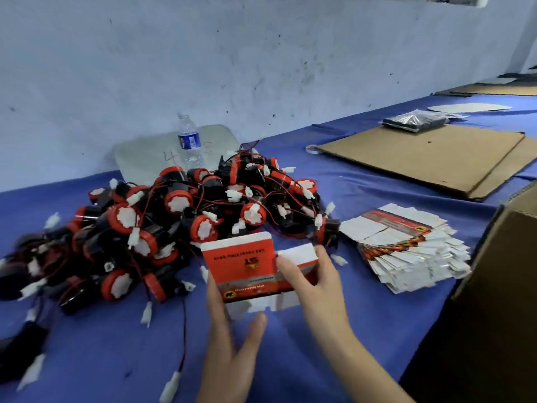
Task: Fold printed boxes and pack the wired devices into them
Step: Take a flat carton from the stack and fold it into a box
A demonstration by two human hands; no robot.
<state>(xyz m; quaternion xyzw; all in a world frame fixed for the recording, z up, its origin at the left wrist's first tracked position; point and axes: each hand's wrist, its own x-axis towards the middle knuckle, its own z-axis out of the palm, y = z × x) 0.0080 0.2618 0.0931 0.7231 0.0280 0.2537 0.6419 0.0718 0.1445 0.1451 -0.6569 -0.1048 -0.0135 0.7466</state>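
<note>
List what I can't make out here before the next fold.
All in the head view:
1. Box inside: covered by its own printed face and the right hand; whether it is empty or filled cannot be told.
2. Box print: blurred, unreadable.
3. Left hand fingertips: behind the box.
4. Devices: those at far left are smeared and cut off by the frame edge.
5. Carton contents: only its outer wall shows, cut off by the right edge.
</note>
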